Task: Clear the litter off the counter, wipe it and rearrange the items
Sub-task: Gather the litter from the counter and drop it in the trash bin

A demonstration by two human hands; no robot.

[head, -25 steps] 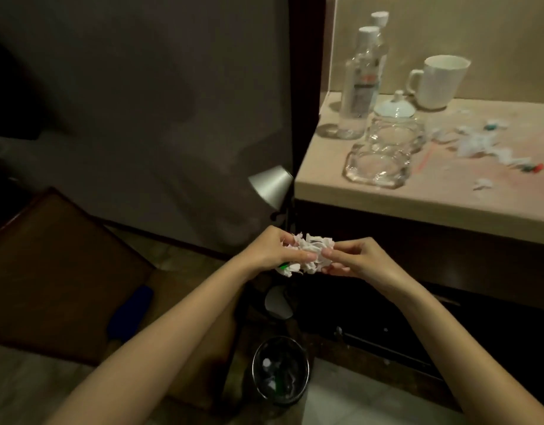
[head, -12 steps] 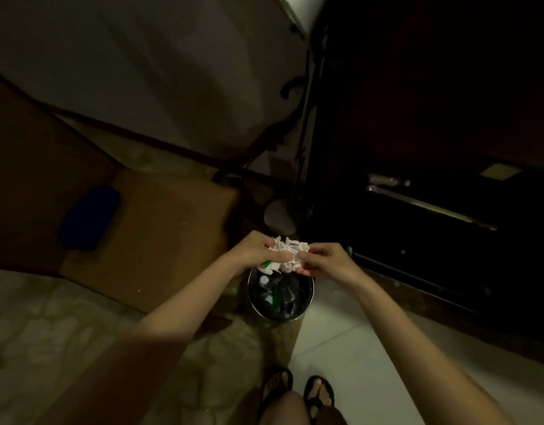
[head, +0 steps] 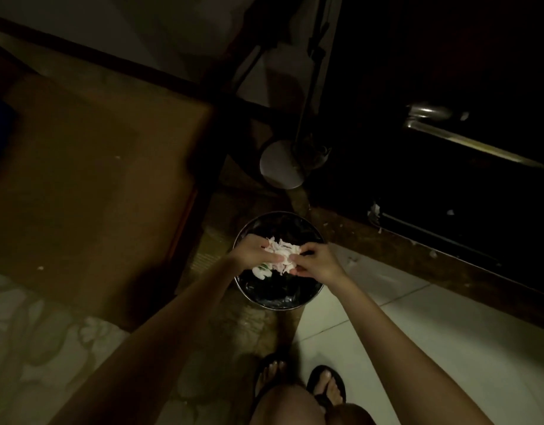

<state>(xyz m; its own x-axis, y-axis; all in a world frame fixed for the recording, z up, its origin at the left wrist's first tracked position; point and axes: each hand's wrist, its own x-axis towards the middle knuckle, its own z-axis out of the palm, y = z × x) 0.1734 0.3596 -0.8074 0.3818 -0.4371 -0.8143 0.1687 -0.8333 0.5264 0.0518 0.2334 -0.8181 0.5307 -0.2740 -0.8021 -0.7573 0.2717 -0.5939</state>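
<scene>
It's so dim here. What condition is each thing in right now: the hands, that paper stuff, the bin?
left hand: grips the litter wad
right hand: pinches the same wad
litter wad: crumpled, held over the bin, not dropped
bin: upright, open, lined with a dark bag

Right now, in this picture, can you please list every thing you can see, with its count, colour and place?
litter wad: one, white with pink and green bits, held over the bin
bin: one, metal rim, dark liner, on the floor under the hands
round lamp base: one, grey, floor beyond the bin
cabinet handle: one, metallic, dark front at upper right
brown furniture: one, left
sandals: two, black, bottom centre
left hand: one, grips the wad
right hand: one, pinches the wad
</scene>
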